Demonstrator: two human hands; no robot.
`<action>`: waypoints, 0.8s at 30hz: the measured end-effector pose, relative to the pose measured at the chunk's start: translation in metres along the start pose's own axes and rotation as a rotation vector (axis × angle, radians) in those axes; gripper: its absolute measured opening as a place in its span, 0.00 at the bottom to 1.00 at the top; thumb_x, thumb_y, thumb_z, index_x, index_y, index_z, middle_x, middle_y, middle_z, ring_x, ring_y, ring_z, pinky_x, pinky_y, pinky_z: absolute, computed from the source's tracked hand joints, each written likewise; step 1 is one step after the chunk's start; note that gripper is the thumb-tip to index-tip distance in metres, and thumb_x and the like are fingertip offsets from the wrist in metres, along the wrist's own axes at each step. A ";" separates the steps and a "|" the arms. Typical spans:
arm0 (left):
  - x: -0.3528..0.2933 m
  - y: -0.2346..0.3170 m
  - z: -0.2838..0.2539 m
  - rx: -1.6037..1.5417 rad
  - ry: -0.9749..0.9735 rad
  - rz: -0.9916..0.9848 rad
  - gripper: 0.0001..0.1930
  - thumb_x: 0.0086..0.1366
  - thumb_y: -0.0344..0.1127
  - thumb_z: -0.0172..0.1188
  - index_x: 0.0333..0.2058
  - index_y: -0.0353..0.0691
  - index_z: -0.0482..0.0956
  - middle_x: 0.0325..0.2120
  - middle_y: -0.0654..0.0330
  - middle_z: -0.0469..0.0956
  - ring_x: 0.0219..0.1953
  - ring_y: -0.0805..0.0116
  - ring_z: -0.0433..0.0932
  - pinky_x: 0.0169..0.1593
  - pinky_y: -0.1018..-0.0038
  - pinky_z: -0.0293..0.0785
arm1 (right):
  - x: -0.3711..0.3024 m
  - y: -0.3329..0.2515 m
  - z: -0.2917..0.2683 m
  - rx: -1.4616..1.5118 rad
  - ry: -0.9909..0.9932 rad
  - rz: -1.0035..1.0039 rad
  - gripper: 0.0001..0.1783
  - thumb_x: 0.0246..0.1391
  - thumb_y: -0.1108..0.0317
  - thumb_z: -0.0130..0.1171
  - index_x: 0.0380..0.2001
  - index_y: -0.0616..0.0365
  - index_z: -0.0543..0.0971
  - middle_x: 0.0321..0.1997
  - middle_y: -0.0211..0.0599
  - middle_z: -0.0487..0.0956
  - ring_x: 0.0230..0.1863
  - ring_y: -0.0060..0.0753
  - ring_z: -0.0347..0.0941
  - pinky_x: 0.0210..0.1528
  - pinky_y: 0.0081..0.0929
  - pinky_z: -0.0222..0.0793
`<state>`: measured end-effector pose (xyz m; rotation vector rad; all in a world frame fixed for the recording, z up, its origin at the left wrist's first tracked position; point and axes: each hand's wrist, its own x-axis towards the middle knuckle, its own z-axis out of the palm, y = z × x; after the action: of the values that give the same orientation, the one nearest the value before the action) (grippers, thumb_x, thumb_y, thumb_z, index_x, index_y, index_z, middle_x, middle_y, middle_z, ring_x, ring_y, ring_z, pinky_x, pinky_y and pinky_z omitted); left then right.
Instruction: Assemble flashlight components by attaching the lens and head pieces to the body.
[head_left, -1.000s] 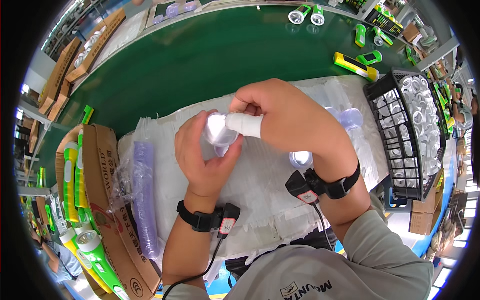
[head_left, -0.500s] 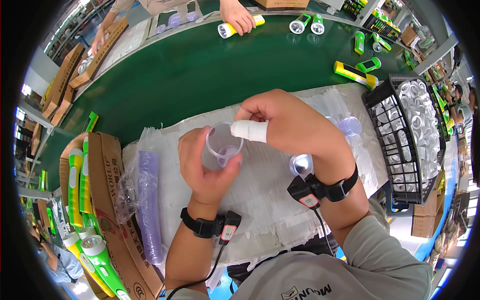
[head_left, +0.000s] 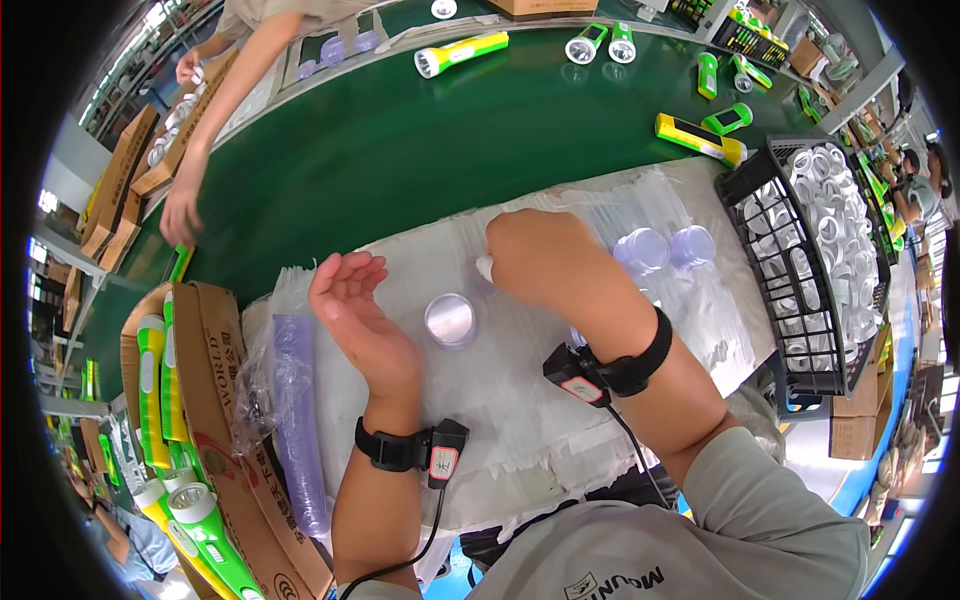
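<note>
Pale cover [head_left: 520, 420] bears clear round piece [head_left: 450, 321], likely best rim-held; left hand [head_left: 362, 325] loose, empty; right hand [head_left: 545, 257] curled, contents unclear.

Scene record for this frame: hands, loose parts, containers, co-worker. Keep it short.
Left hand: open, nothing held
Right hand: fingers curled, grip partly hidden
Between hands: round shiny piece
Right of right hand: clear round pieces
Left side: carton with flashlights
Right side: black crate with white rings
Co-worker's hand: blurred, above green surface
</note>
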<state>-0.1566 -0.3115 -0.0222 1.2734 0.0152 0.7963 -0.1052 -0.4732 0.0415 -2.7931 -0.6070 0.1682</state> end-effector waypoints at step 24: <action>0.001 0.004 -0.008 0.121 -0.059 0.161 0.22 0.71 0.49 0.34 0.38 0.35 0.68 0.34 0.55 0.72 0.38 0.65 0.70 0.47 0.69 0.65 | -0.068 -0.027 -0.103 0.457 0.268 -0.246 0.11 0.50 0.61 0.56 0.23 0.57 0.77 0.23 0.42 0.77 0.28 0.48 0.74 0.29 0.40 0.66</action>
<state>-0.1612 -0.3043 -0.0210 1.4255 -0.0894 0.9063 -0.1593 -0.5034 0.1511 -2.2316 -0.7300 -0.1055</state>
